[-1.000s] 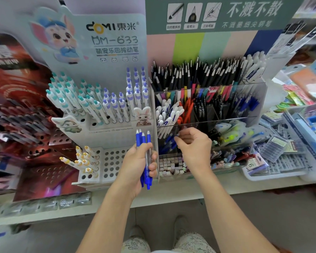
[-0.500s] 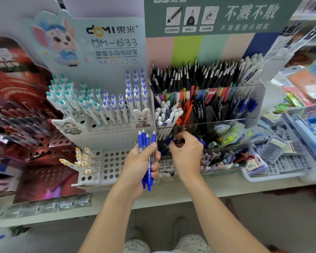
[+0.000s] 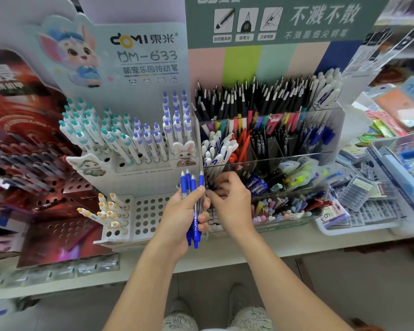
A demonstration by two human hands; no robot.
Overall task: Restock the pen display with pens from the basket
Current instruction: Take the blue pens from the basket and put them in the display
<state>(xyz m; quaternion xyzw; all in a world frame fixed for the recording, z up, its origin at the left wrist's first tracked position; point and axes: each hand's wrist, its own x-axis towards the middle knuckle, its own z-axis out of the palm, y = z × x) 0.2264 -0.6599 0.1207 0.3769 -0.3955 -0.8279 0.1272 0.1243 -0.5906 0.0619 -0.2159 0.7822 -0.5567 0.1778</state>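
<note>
Head view, one moment at a stationery shelf.

Item: left hand (image 3: 181,215), fingers and thumb curled round a bundle of blue pens (image 3: 192,199), tips up, ends hanging below the palm.

Item: right hand (image 3: 230,199), just right of the left and almost touching it, fingers curled down into the front-left compartment of the clear pen display (image 3: 296,156). Dark blue pen ends show at its fingertips (image 3: 212,187); whether it pinches one I cannot tell.

Item: white peg stand (image 3: 134,149) with teal and lilac click pens, up and left of the left hand.

Item: basket — not in view.

Risks, as judged:
- Bundle is gripped at mid-length by one hand only; a slackened thumb would let pens slide out downward to the floor.
- Right hand works close to the white pens (image 3: 219,149) leaning just above it; a careless knuckle could knock them across the divider.
- Compartment is half hidden by the hand, so a pen may land in the wrong section or stand proud and topple.

Position: the task's pens lie in the left hand, beside the right hand's knuckles, short of the compartment.
</note>
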